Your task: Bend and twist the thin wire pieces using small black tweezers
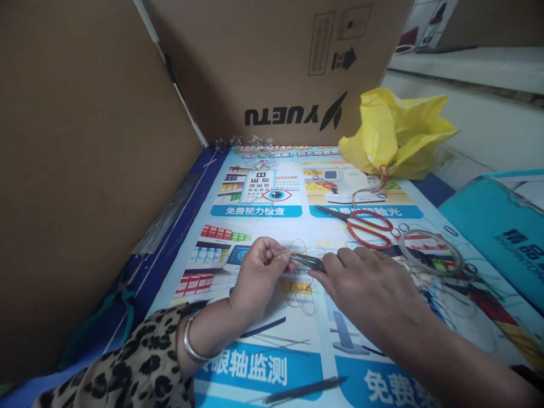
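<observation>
My left hand point(262, 277) is closed in a pinch over the middle of the printed sheet, with fine wire between thumb and fingertips. Loops of this thin wire point(312, 306) spread out below and behind the fingers. My right hand point(361, 280) is wrapped round a dark metal tool that looks like tweezers point(310, 262). Its narrow tip points left and meets the wire at my left fingertips. The exact contact there is too small to make out. Just beyond my right hand lie scissors with orange-red handles point(370, 228).
A cardboard box point(272, 68) walls off the back and left. A crumpled yellow bag point(395, 133) stands at back right, near a clear coil point(431, 252) and coloured threads. Teal-handled pliers point(123, 306) and wire strands point(165, 218) lie left. A dark thin strip point(304, 390) lies in front.
</observation>
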The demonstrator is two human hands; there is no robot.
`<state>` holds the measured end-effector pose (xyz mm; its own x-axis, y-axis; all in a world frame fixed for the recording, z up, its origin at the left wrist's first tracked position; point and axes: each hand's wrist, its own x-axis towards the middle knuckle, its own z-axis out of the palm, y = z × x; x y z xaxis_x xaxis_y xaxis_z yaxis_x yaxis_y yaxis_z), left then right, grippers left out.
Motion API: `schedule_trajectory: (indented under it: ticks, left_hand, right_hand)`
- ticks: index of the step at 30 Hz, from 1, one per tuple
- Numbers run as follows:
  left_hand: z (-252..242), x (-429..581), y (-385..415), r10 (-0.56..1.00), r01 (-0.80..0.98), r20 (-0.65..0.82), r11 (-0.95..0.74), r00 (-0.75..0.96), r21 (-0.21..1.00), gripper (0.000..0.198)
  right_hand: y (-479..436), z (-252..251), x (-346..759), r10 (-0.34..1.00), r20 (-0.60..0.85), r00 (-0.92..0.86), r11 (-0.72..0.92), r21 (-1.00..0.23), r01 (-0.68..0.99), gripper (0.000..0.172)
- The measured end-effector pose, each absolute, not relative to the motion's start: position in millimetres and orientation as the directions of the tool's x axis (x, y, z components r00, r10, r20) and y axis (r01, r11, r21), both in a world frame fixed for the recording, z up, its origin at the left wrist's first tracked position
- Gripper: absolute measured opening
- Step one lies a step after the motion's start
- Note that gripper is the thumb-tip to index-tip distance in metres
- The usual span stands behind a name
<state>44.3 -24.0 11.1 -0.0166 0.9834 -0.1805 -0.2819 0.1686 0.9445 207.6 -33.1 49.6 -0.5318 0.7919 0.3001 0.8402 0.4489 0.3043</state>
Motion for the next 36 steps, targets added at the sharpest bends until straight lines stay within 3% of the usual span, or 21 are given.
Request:
schedule_trajectory:
  ticks: [13,21,36]
  left_hand:
    - [9,44,-25,0.982,-0.288,-0.188,0.188,0.028,0.939,0.015]
    - [9,47,-24,0.987,-0.29,-0.154,0.136,-0.039,0.947,0.019]
    - [20,47,-23,0.993,-0.297,-0.104,0.084,-0.052,0.951,0.015]
  right_hand:
    - [-37,44,201,0.82,0.262,-0.509,0.431,0.301,0.85,0.021]
    - [-37,45,199,0.826,0.274,-0.493,0.414,0.299,0.86,0.022]
    - [-36,45,194,0.825,0.296,-0.482,0.393,0.312,0.865,0.012]
